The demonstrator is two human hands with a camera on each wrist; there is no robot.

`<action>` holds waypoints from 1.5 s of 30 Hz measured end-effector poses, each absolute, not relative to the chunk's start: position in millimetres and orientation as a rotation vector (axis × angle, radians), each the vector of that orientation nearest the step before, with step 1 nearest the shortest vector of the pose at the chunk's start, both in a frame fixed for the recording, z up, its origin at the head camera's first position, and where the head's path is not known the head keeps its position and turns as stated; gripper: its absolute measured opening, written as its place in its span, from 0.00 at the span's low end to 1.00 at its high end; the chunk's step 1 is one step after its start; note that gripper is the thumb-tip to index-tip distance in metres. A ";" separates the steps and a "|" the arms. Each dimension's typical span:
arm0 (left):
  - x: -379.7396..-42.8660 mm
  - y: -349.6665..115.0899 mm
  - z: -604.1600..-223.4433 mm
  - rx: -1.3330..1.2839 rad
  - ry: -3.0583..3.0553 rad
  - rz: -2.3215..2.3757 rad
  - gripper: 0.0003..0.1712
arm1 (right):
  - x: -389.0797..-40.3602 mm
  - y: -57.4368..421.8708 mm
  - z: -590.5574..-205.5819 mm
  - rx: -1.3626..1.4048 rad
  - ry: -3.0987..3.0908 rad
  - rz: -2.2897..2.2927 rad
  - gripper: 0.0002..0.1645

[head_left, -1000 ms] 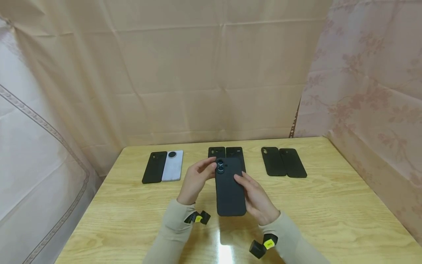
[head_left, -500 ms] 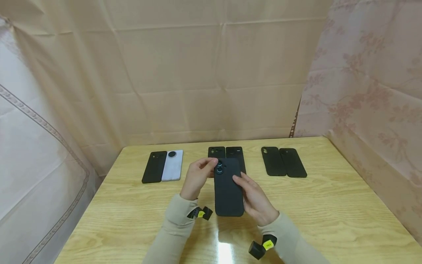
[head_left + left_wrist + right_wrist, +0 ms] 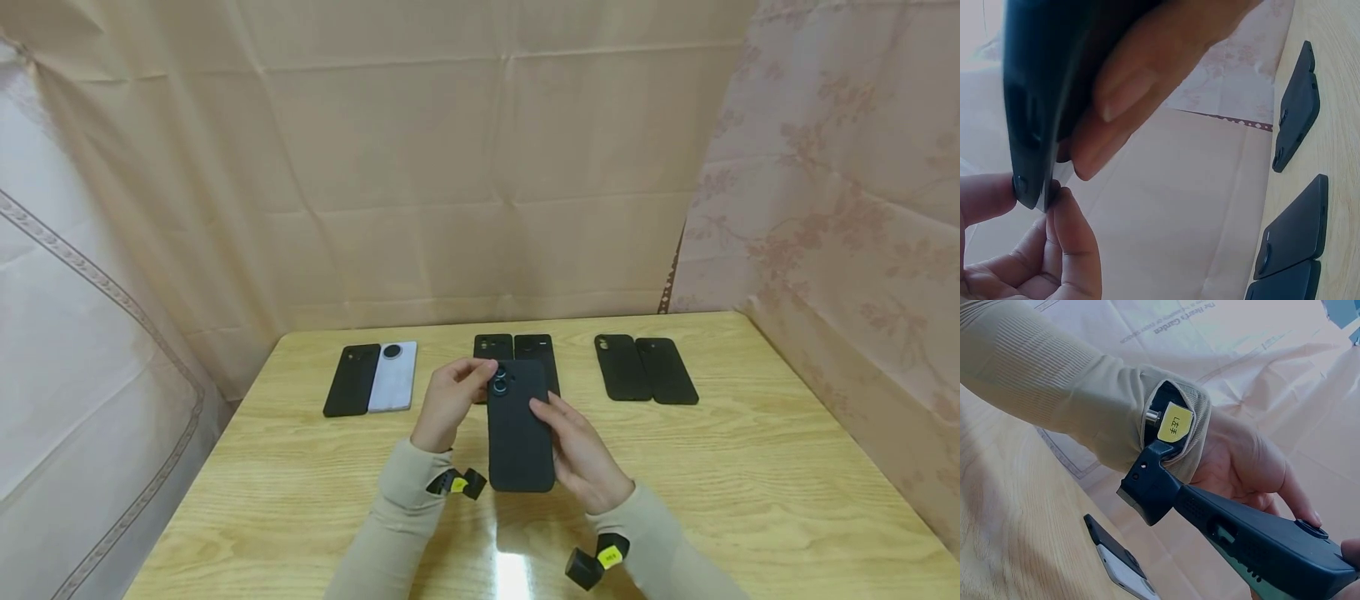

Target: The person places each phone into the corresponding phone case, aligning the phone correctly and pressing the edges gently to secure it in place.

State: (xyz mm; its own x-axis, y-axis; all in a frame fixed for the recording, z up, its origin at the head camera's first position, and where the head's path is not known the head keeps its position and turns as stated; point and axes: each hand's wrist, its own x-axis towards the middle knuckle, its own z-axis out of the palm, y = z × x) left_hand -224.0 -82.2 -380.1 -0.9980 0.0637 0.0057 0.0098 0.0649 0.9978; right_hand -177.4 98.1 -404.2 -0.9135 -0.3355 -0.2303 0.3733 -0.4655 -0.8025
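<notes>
Above the table, both hands hold a phone in a black case (image 3: 519, 442) upright, its camera lenses at the top left. The left hand (image 3: 444, 408) pinches that top left corner between thumb and fingers; the pinch shows closely in the left wrist view, where the left hand (image 3: 1041, 262) is at the bottom. Gripping the right side is the right hand (image 3: 588, 458), thumb on the back and fingers behind. In the right wrist view, the black case (image 3: 1266, 540) has a pale green strip along its lower edge.
Behind the hands lie a black phone case (image 3: 352, 380) beside a white phone (image 3: 393, 377), a black pair (image 3: 534, 345) partly hidden by the held phone, and at right a black case (image 3: 624, 367) beside a black phone (image 3: 666, 370). Curtains surround the wooden table (image 3: 750, 483).
The held phone has shifted slightly left, and the left hand's fingers have moved onto its top corner beside the lenses. Over the last half second almost nothing differs.
</notes>
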 end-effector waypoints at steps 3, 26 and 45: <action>-224.5 -82.5 -380.3 0.084 2.266 2.123 0.18 | -177.6 97.8 -404.8 0.048 1.309 -2.387 0.30; -222.3 -81.3 -381.4 0.073 2.194 2.182 0.17 | -177.9 98.5 -403.9 0.064 1.314 -2.420 0.28; -198.2 -82.6 -393.1 0.268 2.150 1.977 0.22 | -187.1 124.9 -390.1 0.024 1.248 -2.562 0.24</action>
State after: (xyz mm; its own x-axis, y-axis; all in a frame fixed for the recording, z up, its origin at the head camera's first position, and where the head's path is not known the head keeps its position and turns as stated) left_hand -198.2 -82.6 -393.1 -0.9618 0.2723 -0.0297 -0.0069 0.0844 0.9964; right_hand -187.1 124.9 -390.1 -0.9577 -0.2510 -0.1408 0.2656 -0.5826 -0.7681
